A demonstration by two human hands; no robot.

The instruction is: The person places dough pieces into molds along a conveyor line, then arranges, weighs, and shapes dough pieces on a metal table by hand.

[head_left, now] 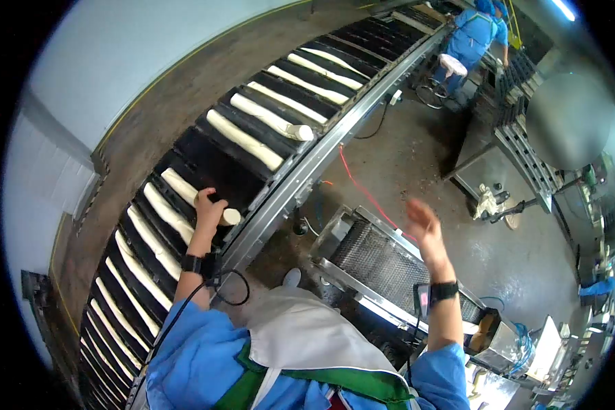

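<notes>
My left hand [209,209] is curled over a long cream-coloured rod [178,183] near its round, flat end. That rod lies in a black slot of the long slatted conveyor [208,164]. What the rods are made of I cannot tell. More pale rods [158,205] lie side by side in the slots, both nearer to me and farther along. One farther rod [261,117] has a short stub lying at its near end. My right hand [424,223] is raised with nothing in it, slightly blurred, fingers apart, above a metal mesh belt [383,256].
The conveyor's metal side rail [307,160] runs diagonally between me and the rods. A red cable [362,188] trails over the wet floor. Metal racks [523,160] stand at the right. Far along the conveyor, people in blue [473,34] are beside a round stool [452,65].
</notes>
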